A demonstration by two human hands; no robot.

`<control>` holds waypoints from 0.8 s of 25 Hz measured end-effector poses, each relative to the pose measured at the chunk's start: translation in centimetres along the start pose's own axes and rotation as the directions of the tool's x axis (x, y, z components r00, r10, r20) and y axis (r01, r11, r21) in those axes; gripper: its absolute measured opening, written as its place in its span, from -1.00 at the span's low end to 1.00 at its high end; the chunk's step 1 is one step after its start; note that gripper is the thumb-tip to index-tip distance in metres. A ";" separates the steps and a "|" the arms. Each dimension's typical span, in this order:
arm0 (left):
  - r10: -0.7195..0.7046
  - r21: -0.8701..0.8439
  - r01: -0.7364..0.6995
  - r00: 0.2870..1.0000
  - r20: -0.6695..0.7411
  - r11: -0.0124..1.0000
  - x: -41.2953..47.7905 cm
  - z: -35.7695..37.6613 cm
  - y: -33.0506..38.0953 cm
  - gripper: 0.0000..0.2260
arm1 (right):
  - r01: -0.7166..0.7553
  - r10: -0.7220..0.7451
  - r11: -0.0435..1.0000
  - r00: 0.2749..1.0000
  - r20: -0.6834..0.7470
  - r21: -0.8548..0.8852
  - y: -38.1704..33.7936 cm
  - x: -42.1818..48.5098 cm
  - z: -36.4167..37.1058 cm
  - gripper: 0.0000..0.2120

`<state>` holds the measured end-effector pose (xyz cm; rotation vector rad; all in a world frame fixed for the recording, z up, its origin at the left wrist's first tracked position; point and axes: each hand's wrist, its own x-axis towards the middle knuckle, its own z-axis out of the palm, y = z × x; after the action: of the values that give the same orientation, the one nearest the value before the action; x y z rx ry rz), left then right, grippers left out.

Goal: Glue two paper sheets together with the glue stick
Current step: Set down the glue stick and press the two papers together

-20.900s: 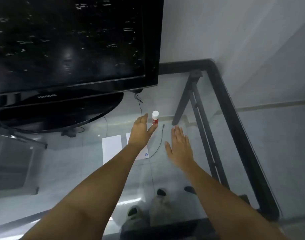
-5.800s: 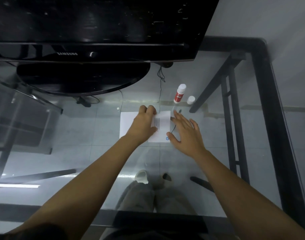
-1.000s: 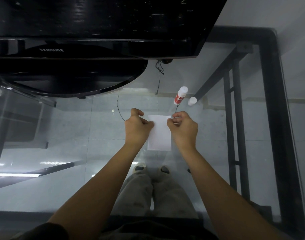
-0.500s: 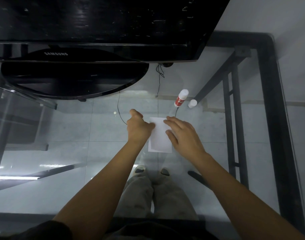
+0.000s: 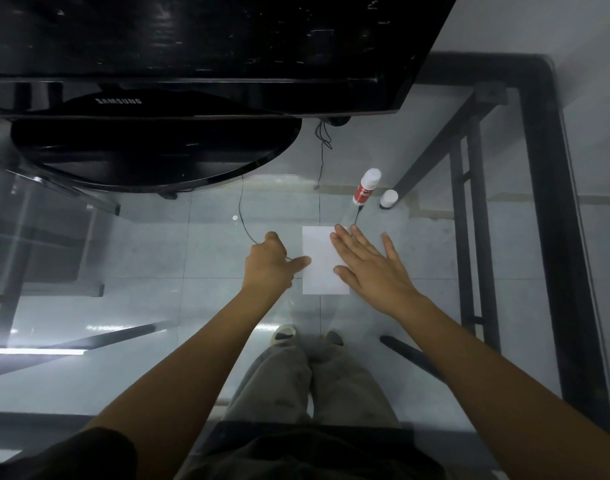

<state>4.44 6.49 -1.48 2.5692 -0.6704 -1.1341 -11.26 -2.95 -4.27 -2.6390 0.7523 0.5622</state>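
A person stands at a glass table [image 5: 552, 237] with a black frame and looks down at both hands. A single white rectangle of paper [image 5: 322, 271] lies flat on the glass, about midway between the near and far edges and somewhat right of centre. Only one outline shows, so the two sheets are probably stacked edge to edge, though the seam cannot be made out.

The right hand [image 5: 372, 268] lies flat with its fingers straight and spread. Its thumb and first fingers rest on the right side of the paper, and the other fingers are on bare glass. It grasps nothing. The left hand [image 5: 267, 266] sits just beside the paper's left edge, its fingers curled under in a loose fist. Its thumb is stretched out with the tip on that edge, and it seems to clasp nothing.

The glue stick [image 5: 365, 192] stands upright beyond the paper, toward the far right corner of the table. Its loose white cap [image 5: 388, 199] stands just beside it, to the right. A large black television [image 5: 192, 46] fills the far left of the table.

Judging by this, the gluing itself is done and the pressing step is in hand. The next move probably calls for a firm, even sweep of the flat right palm across the sheet. Meanwhile the left thumb would pin the edge so the layers do not slide. After that, the glue stick needs its cap.
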 end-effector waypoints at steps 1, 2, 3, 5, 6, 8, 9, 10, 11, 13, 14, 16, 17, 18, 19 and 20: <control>0.006 0.029 -0.007 1.000 0.023 1.000 -0.6 0.3 -0.5 -0.59 | -0.002 0.002 1.000 1.000 -0.002 0.005 0.0 0.1 0.1 -0.44; 0.008 0.055 -0.010 0.999 0.046 0.998 -1.3 0.6 -1.1 -0.59 | -0.001 0.001 1.000 1.000 -0.007 0.011 0.0 0.1 0.1 -0.44; 0.007 0.084 -0.013 0.997 0.072 0.996 -2.0 0.9 -1.7 -0.58 | 0.002 -0.002 1.000 1.000 -0.011 0.020 0.1 0.1 0.2 -0.44; 0.036 0.161 -0.049 0.996 0.086 0.986 -2.9 1.5 -2.8 -0.56 | 0.009 -0.009 0.998 1.000 -0.010 0.055 0.1 0.2 0.3 -0.45; 0.102 0.184 -0.108 0.994 0.045 0.977 -3.1 1.5 -3.0 -0.56 | 0.010 -0.010 0.997 1.000 -0.007 0.073 0.1 0.1 0.3 -0.45; 0.358 0.152 -0.341 0.928 -0.103 0.928 -2.4 1.1 -2.8 -0.55 | 0.009 -0.008 0.996 1.000 -0.010 0.090 0.2 0.1 0.3 -0.45; 0.482 0.163 -0.462 0.868 -0.119 0.872 -1.7 0.8 -2.5 -0.49 | 0.006 -0.005 0.996 1.000 -0.012 0.093 0.2 0.1 0.3 -0.45; 0.580 0.240 -0.555 0.813 -0.049 0.797 -1.0 0.6 -2.3 -0.40 | 0.007 -0.005 0.995 1.000 -0.015 0.096 0.1 0.1 0.2 -0.45; 0.646 0.377 -0.621 0.760 0.073 0.687 -0.3 0.6 -2.2 -0.32 | 0.009 -0.007 0.995 1.000 -0.017 0.103 0.0 0.0 0.2 -0.45; 0.664 0.603 -0.667 0.692 0.285 0.437 0.6 0.6 -2.5 -0.28 | 0.009 -0.007 0.994 1.000 -0.021 0.111 -0.1 -0.1 0.1 -0.45; 0.642 0.652 -0.661 0.691 0.334 0.372 0.7 0.7 -2.8 -0.28 | 0.008 -0.006 0.994 1.000 -0.019 0.106 -0.1 -0.1 0.0 -0.45; 0.628 0.667 -0.676 0.674 0.389 0.313 0.6 0.8 -3.4 -0.27 | 0.003 -0.001 0.996 1.000 -0.022 0.089 -0.2 0.0 0.0 -0.44; 0.632 0.653 -0.705 0.645 0.430 0.275 0.3 0.8 -3.9 -0.26 | 0.004 -0.002 0.997 1.000 -0.024 0.080 -0.2 0.1 0.1 -0.44; 0.637 0.629 -0.741 0.607 0.475 0.238 0.0 1.0 -4.5 -0.27 | 0.005 -0.004 0.997 1.000 -0.022 0.073 -0.3 0.1 0.1 -0.43; 0.637 0.601 -0.771 0.573 0.515 0.208 -0.4 1.1 -5.1 -0.26 | 0.005 -0.003 0.998 1.000 -0.018 0.068 -0.2 0.2 0.1 -0.43; 0.636 0.577 -0.796 0.544 0.547 0.185 -0.7 1.3 -5.8 -0.26 | 0.003 -0.002 0.998 1.000 -0.016 0.063 -0.2 0.2 0.2 -0.42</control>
<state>4.83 11.75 -4.23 2.0024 -2.6326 -0.7519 -11.04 -2.81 -4.45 -2.5891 0.7592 0.5095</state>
